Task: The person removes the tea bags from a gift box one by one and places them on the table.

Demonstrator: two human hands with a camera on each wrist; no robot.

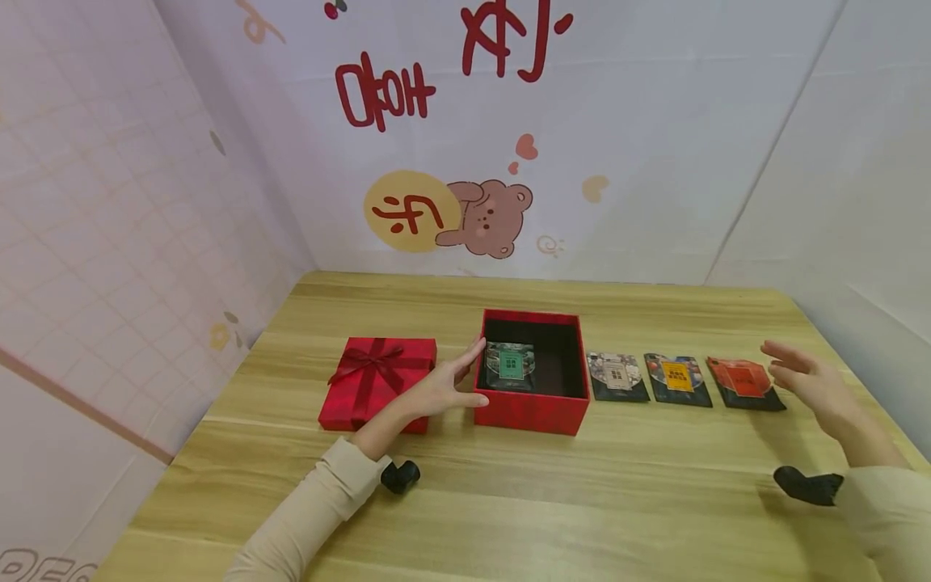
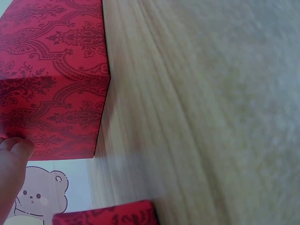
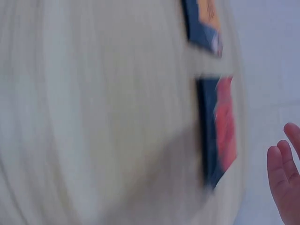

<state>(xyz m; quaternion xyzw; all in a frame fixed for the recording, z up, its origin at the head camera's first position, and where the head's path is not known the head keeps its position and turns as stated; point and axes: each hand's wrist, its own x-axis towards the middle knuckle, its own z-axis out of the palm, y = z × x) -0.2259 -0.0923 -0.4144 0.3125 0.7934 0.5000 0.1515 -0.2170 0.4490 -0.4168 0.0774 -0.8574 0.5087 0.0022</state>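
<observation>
A red patterned gift box (image 1: 531,414) stands on the table with its top off and its dark inside showing. One green-labelled packet (image 1: 511,365) lies in its left part. My left hand (image 1: 439,390) rests against the box's left side, fingers extended and thumb by the front corner; fingertips touch the red wall (image 2: 56,112) in the left wrist view. Above the table at the right, my right hand (image 1: 825,392) holds nothing, its fingers loosely extended. Nearest to it is a red-and-black packet (image 1: 745,381), blurred in the right wrist view.
Between the box and the red packet lie a pale floral packet (image 1: 617,378) and a yellow-labelled one (image 1: 678,381), in a row. Left of the box sits the red lid (image 1: 345,402) with a dark red ribbon bow. A decorated wall (image 1: 640,226) rises behind the table.
</observation>
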